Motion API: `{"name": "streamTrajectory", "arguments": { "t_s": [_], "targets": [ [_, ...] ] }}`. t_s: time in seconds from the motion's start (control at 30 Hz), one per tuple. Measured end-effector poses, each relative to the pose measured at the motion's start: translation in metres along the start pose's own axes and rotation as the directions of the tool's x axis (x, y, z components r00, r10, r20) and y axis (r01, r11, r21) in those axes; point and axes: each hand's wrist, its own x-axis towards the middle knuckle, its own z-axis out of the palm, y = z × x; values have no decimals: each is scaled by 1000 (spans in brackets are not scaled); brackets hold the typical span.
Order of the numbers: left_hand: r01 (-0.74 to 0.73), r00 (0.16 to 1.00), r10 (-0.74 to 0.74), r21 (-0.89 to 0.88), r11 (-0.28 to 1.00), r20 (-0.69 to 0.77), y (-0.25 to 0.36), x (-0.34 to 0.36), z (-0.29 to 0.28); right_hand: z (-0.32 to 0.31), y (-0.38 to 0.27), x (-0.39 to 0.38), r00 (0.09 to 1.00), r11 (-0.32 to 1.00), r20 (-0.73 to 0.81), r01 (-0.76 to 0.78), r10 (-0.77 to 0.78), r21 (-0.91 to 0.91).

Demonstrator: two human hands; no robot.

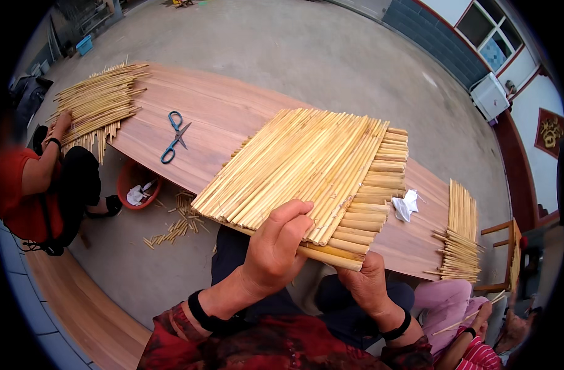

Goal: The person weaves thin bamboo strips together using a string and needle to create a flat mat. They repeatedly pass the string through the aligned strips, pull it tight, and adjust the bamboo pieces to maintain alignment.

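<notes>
Woven straw mat (306, 169) held up over the near edge of the long wooden board (220, 111), tilted toward the person. Left hand (275, 250) lies on top w/ thumb hooked over the near edge, fingers shut on the stalks; right hand (368, 283) clamps the near right corner from below. Mat looks light, fairly stiff along the stalks but brittle, loose at the ends, so best held at the edges w/ both hands. Blue scissors (176, 137) lie mid-board, well apart; crumpled white cloth (406, 205) just beside the mat's right edge; straw bundles (100, 102) at the board's far left end, more stalks (461, 237) at the right end. Room is open toward board centre.
</notes>
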Motion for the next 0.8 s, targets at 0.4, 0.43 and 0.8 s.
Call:
{"name": "streamTrajectory", "arguments": {
  "t_s": [0.4, 0.43, 0.8],
  "targets": [
    [-114, 992, 108, -103, 988, -59, -16, -2, 5, -1, 35, -6, 952, 942, -81, 277, -296, -191],
    [-111, 993, 105, -105, 988, -57, -16, -3, 5, -1, 34, -3, 942, 937, -85, 306, -323, -170],
    [-249, 961, 271, -239, 939, 63, -27, -1, -22, 24, 0, 10, 943, 945, -88, 314, -322, -89]
  ]
}}
